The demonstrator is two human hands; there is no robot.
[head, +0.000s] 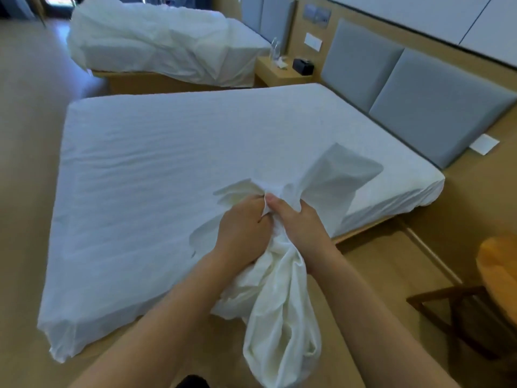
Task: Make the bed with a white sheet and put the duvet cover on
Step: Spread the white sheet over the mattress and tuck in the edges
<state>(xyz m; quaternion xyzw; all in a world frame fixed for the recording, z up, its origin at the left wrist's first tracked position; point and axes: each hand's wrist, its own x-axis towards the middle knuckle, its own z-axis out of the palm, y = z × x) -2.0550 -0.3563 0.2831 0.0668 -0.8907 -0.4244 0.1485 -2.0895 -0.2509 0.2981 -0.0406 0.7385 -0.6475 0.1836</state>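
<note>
A bed (156,152) covered with a fitted white sheet fills the middle of the view, its grey headboard (414,107) at the right. Over its near edge I hold a bunched white cloth (279,298), the duvet cover or a sheet. My left hand (243,228) and my right hand (296,219) grip it side by side, fingers curled into the fabric. One corner of the cloth (338,175) sticks up beyond my hands. The rest hangs down toward the floor between my forearms.
A second bed (156,43) with a rumpled white duvet stands at the back. Between the beds is a wooden nightstand (277,74) with a black box and bottles. A dark wooden stand (458,317) and an orange cushion (500,270) are at the right. Tan floor surrounds the bed.
</note>
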